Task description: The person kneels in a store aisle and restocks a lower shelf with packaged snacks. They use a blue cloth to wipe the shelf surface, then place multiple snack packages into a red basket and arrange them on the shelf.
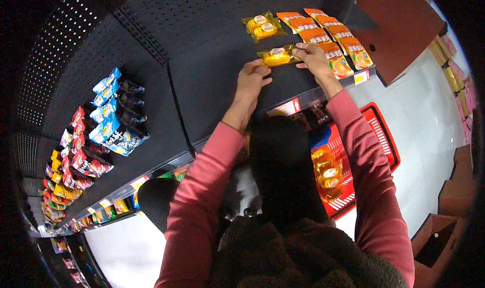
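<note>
A yellow wrapped snack cake (279, 56) in clear film is held level just above a black shelf (212, 75). My right hand (314, 62) pinches the right end of its wrapper. At the other end, the fingertips of my left hand (251, 79) grip the wrapper's corner. Behind it on the shelf lie two similar yellow wrapped cakes (263, 26), one in front of the other. Right of these, orange snack pouches (322, 37) with fruit pictures lie overlapping in two rows.
A red plastic shopping basket (379, 134) with several yellow wrapped packs (327, 174) stands below on the right. Blue-and-black snack bags (117, 132) and red snack bags (89, 163) line the shelf's left part. Price labels (290, 108) run along the front edge. Brown cardboard boxes (435, 235) stand lower right.
</note>
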A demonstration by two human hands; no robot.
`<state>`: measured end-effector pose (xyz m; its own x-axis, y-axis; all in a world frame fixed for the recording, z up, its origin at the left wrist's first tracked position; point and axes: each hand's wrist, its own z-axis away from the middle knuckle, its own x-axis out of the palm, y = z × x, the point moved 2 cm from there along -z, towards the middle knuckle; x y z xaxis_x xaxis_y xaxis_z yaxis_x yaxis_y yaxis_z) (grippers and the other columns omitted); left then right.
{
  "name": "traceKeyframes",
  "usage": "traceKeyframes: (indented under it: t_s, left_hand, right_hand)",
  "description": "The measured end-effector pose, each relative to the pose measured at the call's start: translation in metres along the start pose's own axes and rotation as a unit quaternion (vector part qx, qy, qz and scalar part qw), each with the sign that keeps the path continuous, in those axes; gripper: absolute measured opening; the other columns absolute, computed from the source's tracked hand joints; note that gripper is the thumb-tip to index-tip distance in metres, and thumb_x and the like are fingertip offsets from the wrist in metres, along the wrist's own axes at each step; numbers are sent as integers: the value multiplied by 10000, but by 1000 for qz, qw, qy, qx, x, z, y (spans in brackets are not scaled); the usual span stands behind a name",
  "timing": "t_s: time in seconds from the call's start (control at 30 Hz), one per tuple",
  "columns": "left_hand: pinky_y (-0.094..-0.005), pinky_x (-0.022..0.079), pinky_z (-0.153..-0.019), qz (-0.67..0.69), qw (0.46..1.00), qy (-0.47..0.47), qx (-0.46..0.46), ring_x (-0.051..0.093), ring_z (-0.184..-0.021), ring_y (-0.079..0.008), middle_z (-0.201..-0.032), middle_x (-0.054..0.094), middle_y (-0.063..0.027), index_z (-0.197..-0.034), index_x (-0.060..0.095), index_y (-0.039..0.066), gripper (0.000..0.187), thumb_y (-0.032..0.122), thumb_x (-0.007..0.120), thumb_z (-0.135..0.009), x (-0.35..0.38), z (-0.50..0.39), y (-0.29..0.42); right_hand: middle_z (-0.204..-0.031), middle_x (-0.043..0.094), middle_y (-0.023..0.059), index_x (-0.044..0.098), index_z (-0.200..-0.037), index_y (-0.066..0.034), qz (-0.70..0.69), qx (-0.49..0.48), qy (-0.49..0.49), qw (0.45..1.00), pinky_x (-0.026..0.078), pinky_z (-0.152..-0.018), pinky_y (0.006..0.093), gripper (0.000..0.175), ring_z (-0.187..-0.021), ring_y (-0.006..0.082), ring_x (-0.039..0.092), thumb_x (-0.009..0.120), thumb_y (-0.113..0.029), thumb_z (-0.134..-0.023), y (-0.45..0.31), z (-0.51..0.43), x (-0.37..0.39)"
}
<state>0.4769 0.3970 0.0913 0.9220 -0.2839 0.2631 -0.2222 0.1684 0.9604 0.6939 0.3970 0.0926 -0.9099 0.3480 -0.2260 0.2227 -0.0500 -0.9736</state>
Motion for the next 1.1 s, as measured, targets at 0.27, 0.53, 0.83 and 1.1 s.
traceKeyframes:
  t_s: [0.27, 0.53, 0.83, 1.1]
  left_hand:
    - [-322, 514, -928, -104, 979, -82, 154, 630, -1104, -209, -1177, 631, -108, -1224, 579, -4, 253, 108, 542, -1000, 25, 59, 9]
    - [-296, 520, -854, -308, 875, -151, 342, 652, -989, -187, -1118, 663, -110, -1126, 644, 25, 192, 61, 597, -943, 71, 119, 20]
    - [-324, 538, -721, -380, 867, -161, 280, 670, -845, -233, -1007, 665, -111, -1071, 662, 63, 153, 102, 620, -929, 75, 131, 15]
    - [-322, 538, -711, -408, 855, -149, 284, 682, -821, -243, -989, 682, -106, -1063, 666, 86, 148, 123, 632, -924, 73, 132, 14]
  right_hand:
    - [-1150, 653, 88, 601, -1206, 16, -338, 54, -61, 938, 593, -880, 399, 320, -1021, 200, 659, 670, -144, -937, -7, 84, -55]
    - [-1027, 658, 28, 627, -1080, -42, -245, 70, 50, 966, 555, -868, 307, 172, -959, 129, 637, 625, -175, -971, 29, 192, -147]
    - [-1103, 665, 80, 600, -1154, -13, 4, 119, -1, 993, 538, -798, 316, 250, -985, 182, 648, 559, -43, -909, 235, 256, -183]
    - [-868, 724, 116, 660, -956, 8, 115, 127, -3, 985, 551, -609, 327, 139, -694, 195, 694, 652, -114, -891, 304, 222, -130]
